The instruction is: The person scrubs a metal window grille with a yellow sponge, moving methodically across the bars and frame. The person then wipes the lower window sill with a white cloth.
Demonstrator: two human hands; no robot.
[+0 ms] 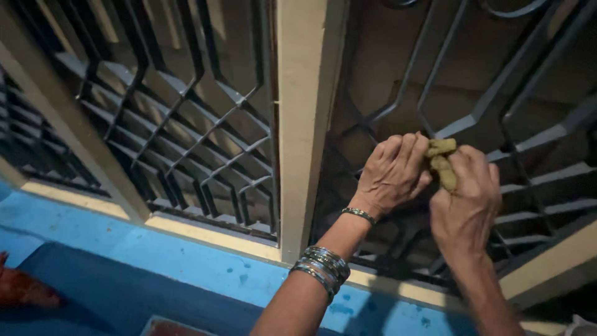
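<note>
2 hands | left hand (392, 174), right hand (466, 199) both grasping olive cloth (443, 163) | at window grille (199, 124)

No pkgs, labels, signs or screens anywhere in view.

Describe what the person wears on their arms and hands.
Both forearms are bare, with no sleeves in view and no gloves. The left hand has a thin metal bracelet at the wrist and a stack of silvery metal bangles farther down the forearm. The right hand and its wrist show no jewellery. No rings can be made out.
</note>
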